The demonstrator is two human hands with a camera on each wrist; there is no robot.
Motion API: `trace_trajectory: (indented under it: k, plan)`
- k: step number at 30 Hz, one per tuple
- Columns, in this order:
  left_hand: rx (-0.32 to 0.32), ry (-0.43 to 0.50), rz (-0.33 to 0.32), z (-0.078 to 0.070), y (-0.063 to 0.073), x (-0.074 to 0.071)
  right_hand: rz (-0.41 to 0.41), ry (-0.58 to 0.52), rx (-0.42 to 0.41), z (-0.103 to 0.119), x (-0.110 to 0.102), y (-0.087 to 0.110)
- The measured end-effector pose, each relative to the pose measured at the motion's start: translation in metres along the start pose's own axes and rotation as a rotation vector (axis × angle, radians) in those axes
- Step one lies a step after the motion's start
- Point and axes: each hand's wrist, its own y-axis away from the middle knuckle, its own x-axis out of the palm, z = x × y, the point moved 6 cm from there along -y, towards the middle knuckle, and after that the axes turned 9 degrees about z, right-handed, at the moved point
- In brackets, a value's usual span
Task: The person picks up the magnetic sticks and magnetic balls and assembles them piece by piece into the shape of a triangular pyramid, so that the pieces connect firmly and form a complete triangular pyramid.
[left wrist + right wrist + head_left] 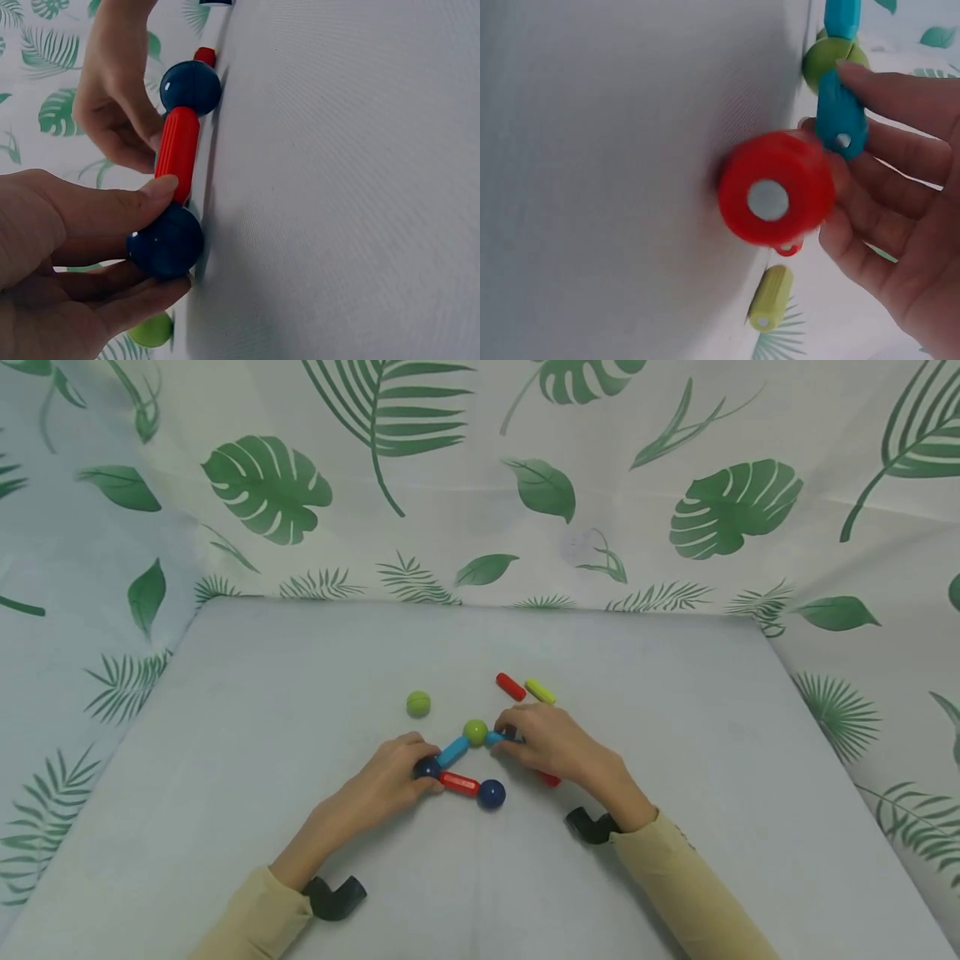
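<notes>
My left hand (390,777) grips a dark blue ball (166,244) between thumb and fingers. From that ball a red rod (460,784) runs to a second dark blue ball (491,794), and a light blue rod (453,752) runs to a green ball (476,732). With thumb and fingers my right hand (551,739) pinches another blue rod (840,112), whose far end meets the green ball. A loose red rod (776,191), its metal end showing, lies by my right hand and is partly hidden under it in the head view.
Beyond the hands lie a ridged green ball (418,703), a red rod (511,687) and a yellow-green rod (540,691). A leaf-print cloth (480,527) hangs behind the white table (300,652). Black curved pieces (337,898) sit at both wrists.
</notes>
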Motion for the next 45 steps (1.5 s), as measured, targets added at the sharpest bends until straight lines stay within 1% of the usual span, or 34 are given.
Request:
trace_trajectory:
  k: [4, 9, 13, 20, 25, 28, 31, 34, 38, 41, 45]
  plan:
    - [0.010, -0.003, -0.008, 0.000, 0.000, -0.001, 0.051, -0.134, 0.001, 0.001, 0.001, -0.002]
    - [-0.002, -0.006, -0.011, 0.001, -0.002, -0.001, 0.100, -0.284, 0.049, 0.005, 0.003, -0.002]
    - [-0.008, -0.006, -0.010, 0.000, -0.003, 0.000, 0.113, -0.336, 0.073, 0.007, 0.006, -0.002]
    - [0.005, -0.017, -0.026, -0.003, -0.004, 0.000, 0.116, -0.350, 0.096, 0.007, 0.010, -0.003]
    - [0.009, -0.014, -0.039, -0.005, -0.004, 0.001, 0.140, -0.350, 0.080, 0.007, 0.009, -0.002]
    - [0.010, -0.003, -0.048, -0.006, -0.004, 0.001, 0.138, -0.346, 0.069, 0.006, 0.004, 0.001]
    - [0.006, 0.013, -0.057, -0.007, -0.003, 0.002, 0.117, -0.326, 0.069, 0.001, -0.003, 0.005]
    - [-0.011, 0.032, -0.064, -0.006, -0.003, 0.006, 0.088, -0.295, 0.089, -0.006, -0.010, 0.008]
    - [-0.027, 0.043, -0.081, -0.005, -0.001, 0.010, 0.075, -0.276, 0.115, -0.014, -0.016, 0.012]
    - [-0.033, 0.048, -0.097, -0.005, 0.000, 0.010, 0.089, -0.282, 0.115, -0.015, -0.017, 0.013]
    - [-0.039, 0.062, -0.113, -0.007, -0.001, 0.009, 0.135, -0.291, 0.073, -0.011, -0.014, 0.012]
